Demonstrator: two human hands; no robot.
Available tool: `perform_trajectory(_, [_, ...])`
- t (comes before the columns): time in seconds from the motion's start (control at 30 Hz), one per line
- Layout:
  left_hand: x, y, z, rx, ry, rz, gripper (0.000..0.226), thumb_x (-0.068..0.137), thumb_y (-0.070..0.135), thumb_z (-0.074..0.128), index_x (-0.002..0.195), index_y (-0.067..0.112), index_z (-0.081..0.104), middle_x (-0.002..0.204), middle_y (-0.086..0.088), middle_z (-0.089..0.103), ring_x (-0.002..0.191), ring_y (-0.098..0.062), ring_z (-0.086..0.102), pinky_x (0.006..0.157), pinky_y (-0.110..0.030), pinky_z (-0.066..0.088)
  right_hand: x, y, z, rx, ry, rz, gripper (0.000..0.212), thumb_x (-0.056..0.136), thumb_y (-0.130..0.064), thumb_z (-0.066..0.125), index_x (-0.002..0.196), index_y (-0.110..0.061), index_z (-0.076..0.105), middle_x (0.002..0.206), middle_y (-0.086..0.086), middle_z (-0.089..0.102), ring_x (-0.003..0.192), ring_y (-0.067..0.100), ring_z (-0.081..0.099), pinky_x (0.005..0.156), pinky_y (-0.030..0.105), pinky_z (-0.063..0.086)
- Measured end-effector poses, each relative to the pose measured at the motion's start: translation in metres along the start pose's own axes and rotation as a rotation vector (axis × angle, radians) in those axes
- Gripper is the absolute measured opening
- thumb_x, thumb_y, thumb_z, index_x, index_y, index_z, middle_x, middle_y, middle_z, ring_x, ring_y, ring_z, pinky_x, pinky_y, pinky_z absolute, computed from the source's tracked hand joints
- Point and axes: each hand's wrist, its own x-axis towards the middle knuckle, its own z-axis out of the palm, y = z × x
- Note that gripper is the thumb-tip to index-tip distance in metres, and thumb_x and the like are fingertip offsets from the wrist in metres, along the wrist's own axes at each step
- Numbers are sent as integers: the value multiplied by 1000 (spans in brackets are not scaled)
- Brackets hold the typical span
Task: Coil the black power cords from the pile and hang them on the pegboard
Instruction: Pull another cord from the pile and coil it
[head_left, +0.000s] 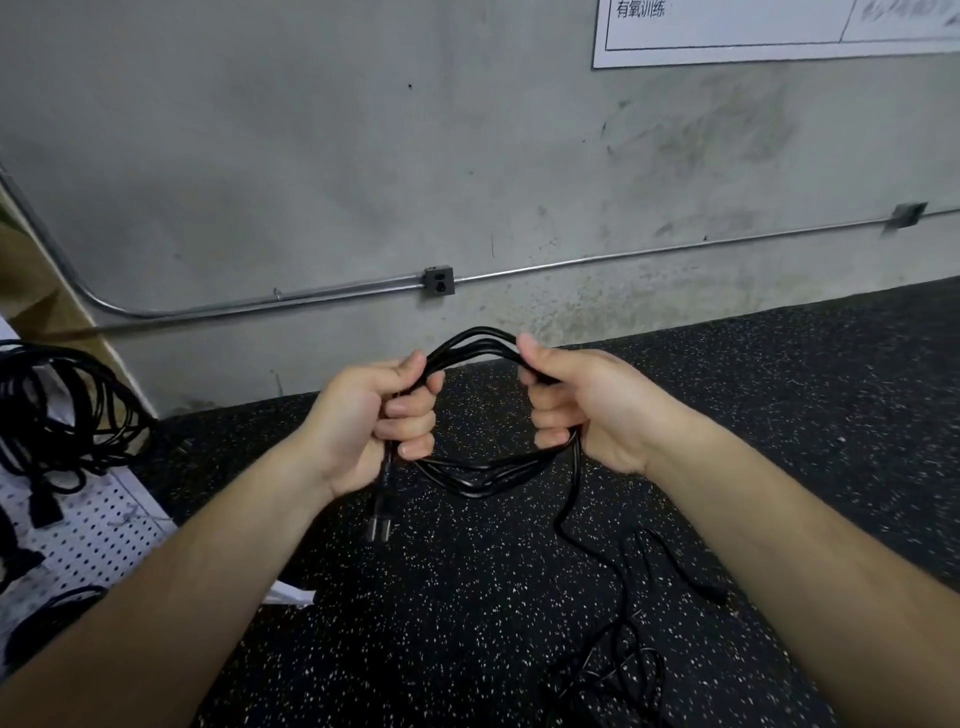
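Your left hand (363, 421) and right hand (587, 405) each grip one side of a coiled black cord (480, 480), its loops spanning between your fists. Its plug (378, 522) dangles just below your left hand. At nine o'clock, more coiled cords (57, 441) hang on the white pegboard (104, 535). At five o'clock, what seems a loose cord tangle (615, 673) lies on the speckled floor (467, 623).

One left hand (363, 421) and one right hand (582, 405) grip one coiled black power cord (483, 475), one loose black cord tangle (613, 670) lies at five o'clock, one white perforated pegboard (98, 525) at eight o'clock, and two grey metal wall boxes (438, 280) at twelve and two o'clock.
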Motion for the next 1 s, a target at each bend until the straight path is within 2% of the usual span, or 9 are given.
perform_trajectory(0.17, [-6, -15, 3, -112, -201, -145, 32, 101, 35, 37, 83, 12, 49, 63, 0, 30, 45, -14, 30, 56, -34, 43, 2, 16, 2, -261, 10, -151, 39, 104, -45, 45, 84, -11, 50, 58, -6, 32, 49, 10, 27, 51, 28, 33])
perform_trajectory(0.27, [-3, -17, 6, -109, -217, -135, 45, 104, 47, 32, 86, 10, 52, 71, -5, 42, 54, -19, 40, 67, -41, 52, 2, 16, 6, -340, 8, -191, 38, 106, -43, 41, 86, -11, 50, 59, -6, 30, 50, 11, 25, 50, 27, 29])
perform_trajectory(0.4, [0, -14, 11, -123, -172, -102, 38, 105, 41, 36, 93, 11, 56, 69, 2, 36, 53, -13, 36, 58, -32, 45, 7, 21, 10, -362, 62, -215, 40, 106, -46, 40, 88, -12, 51, 59, -7, 32, 50, 10, 27, 50, 28, 32])
perform_trajectory(0.5, [1, -15, 14, -184, -166, -54, 27, 104, 33, 42, 92, 12, 54, 66, 6, 28, 46, -7, 30, 48, -24, 39, 12, 30, 16, -333, 110, -213, 45, 104, -52, 38, 91, -12, 55, 59, -7, 36, 52, 11, 37, 55, 33, 47])
perform_trajectory(0.63, [3, -12, 15, -222, -140, 31, 24, 104, 29, 42, 88, 14, 51, 64, 8, 28, 40, -2, 24, 36, -16, 23, 14, 46, 14, -423, 143, -191, 56, 97, -68, 35, 110, -22, 65, 80, -3, 69, 78, 13, 71, 83, 36, 58])
perform_trajectory(0.7, [3, -4, 12, -243, -110, 88, 25, 105, 29, 39, 86, 15, 50, 63, 9, 29, 39, -1, 24, 34, -15, 20, 14, 60, 7, -520, 67, -126, 59, 94, -72, 35, 116, -26, 64, 98, -4, 76, 92, 12, 74, 88, 29, 54])
perform_trajectory(0.77, [2, 5, 7, -245, -72, 148, 25, 105, 29, 39, 85, 16, 49, 62, 10, 30, 39, 0, 23, 34, -15, 20, 13, 74, 2, -621, -66, -58, 55, 95, -68, 39, 116, -22, 62, 102, -2, 76, 96, 9, 73, 91, 28, 52])
perform_trajectory(0.87, [1, 17, -6, -288, 21, 230, 26, 105, 31, 38, 85, 18, 48, 60, 11, 30, 38, 0, 24, 32, -15, 22, 14, 93, -6, -950, -185, 27, 39, 101, -61, 39, 114, -28, 56, 100, -9, 73, 91, -2, 66, 83, 23, 47])
perform_trajectory(1.0, [0, 31, -27, -383, 153, 335, 31, 109, 32, 34, 84, 20, 48, 60, 11, 29, 39, -3, 23, 35, -15, 21, 21, 114, -25, -1184, -172, 210, 22, 108, -46, 34, 107, -27, 45, 94, -2, 59, 77, 11, 54, 69, 35, 48])
